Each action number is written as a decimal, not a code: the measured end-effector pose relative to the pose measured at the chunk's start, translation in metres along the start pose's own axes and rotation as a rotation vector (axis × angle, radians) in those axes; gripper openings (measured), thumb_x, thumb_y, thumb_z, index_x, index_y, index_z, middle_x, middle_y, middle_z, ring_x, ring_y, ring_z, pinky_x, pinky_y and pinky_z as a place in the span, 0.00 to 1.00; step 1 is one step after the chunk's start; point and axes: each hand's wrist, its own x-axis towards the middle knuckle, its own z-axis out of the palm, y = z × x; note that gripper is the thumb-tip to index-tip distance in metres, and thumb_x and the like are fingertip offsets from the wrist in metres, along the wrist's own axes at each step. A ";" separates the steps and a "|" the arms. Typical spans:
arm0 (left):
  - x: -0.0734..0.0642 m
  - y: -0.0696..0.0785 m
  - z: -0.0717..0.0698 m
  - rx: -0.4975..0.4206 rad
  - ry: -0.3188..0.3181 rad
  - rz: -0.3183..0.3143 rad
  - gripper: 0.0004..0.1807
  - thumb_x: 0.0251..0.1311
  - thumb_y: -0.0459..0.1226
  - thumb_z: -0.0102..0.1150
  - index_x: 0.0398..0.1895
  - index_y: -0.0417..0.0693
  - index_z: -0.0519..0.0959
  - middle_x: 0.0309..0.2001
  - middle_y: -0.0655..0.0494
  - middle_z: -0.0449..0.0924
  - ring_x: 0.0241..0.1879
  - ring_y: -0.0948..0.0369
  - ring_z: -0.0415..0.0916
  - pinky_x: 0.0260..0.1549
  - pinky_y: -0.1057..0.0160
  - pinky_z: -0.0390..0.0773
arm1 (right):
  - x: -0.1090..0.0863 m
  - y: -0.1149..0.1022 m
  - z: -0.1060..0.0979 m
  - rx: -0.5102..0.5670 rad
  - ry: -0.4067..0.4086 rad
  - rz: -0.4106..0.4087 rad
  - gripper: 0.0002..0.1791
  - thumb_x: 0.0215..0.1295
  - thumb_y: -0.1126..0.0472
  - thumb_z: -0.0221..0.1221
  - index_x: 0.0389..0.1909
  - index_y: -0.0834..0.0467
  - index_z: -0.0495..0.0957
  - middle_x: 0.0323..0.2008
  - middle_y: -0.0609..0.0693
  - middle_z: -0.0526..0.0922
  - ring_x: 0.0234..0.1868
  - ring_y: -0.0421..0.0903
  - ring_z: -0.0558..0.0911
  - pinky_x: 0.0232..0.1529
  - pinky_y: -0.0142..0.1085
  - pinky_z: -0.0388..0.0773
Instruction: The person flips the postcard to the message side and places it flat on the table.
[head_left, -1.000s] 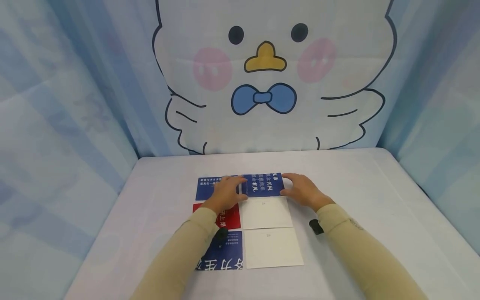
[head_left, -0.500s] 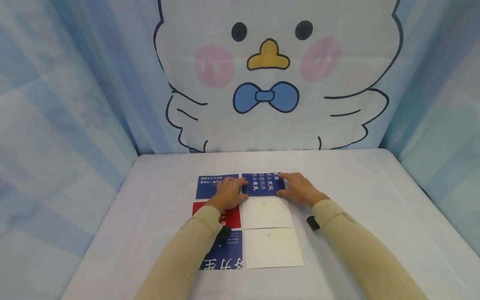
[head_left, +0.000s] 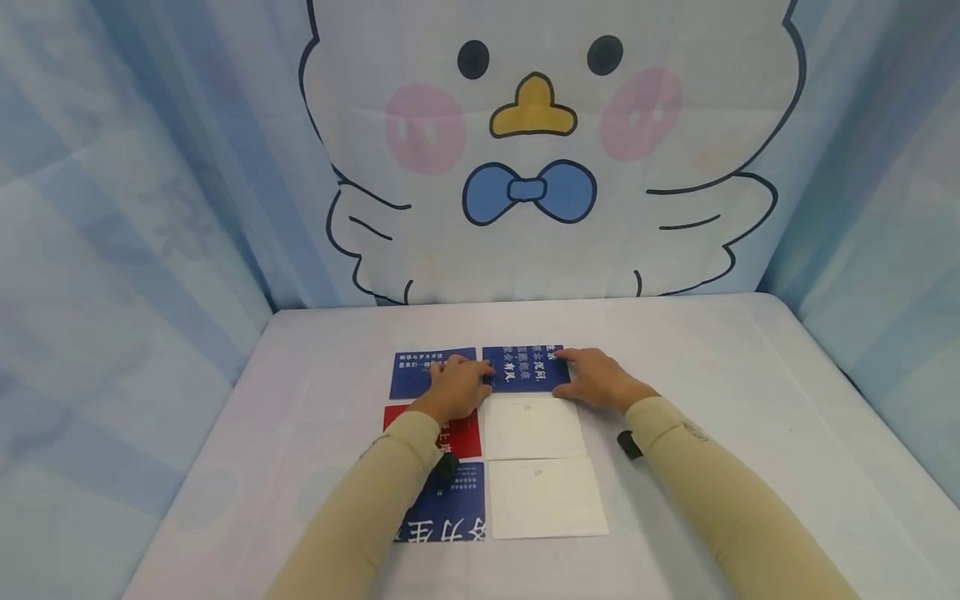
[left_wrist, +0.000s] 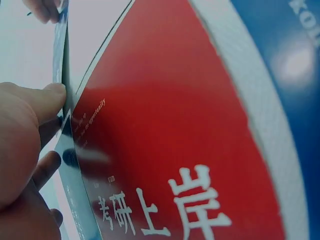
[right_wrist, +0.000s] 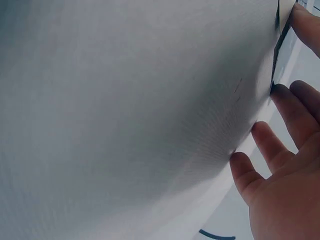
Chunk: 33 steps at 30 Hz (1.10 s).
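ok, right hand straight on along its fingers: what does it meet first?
The blue card at the far end of the right column. The right hand has its fingers at the card's edge, apparently touching. Past it, the left hand looks next in line, though depth is hard to judge.

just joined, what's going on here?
A person's left hand and right hand touch opposite ends of the far-right blue card on the table. Six cards lie in two columns. The left column holds the far-left blue card, the red card and the near-left blue card; the right has the handled card, then the middle white card and the near white card.
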 end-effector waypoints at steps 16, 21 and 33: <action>0.002 0.000 0.001 0.006 -0.032 -0.033 0.29 0.66 0.50 0.62 0.70 0.62 0.72 0.66 0.52 0.73 0.72 0.47 0.54 0.68 0.36 0.44 | 0.000 -0.002 -0.009 -0.036 0.030 -0.065 0.32 0.64 0.49 0.60 0.63 0.65 0.75 0.58 0.63 0.80 0.60 0.61 0.77 0.64 0.54 0.69; 0.002 0.003 0.008 -0.037 0.085 -0.050 0.25 0.67 0.42 0.60 0.67 0.57 0.75 0.62 0.50 0.76 0.70 0.46 0.57 0.67 0.36 0.45 | 0.000 -0.004 -0.009 -0.126 0.054 -0.111 0.28 0.67 0.52 0.56 0.61 0.66 0.75 0.50 0.62 0.84 0.52 0.61 0.81 0.59 0.54 0.74; 0.007 0.012 0.013 -0.139 0.199 -0.133 0.32 0.64 0.33 0.60 0.72 0.54 0.66 0.57 0.56 0.79 0.66 0.48 0.61 0.68 0.39 0.42 | 0.003 0.001 -0.005 0.014 0.122 -0.019 0.23 0.65 0.66 0.56 0.61 0.68 0.73 0.52 0.60 0.84 0.59 0.61 0.78 0.62 0.53 0.71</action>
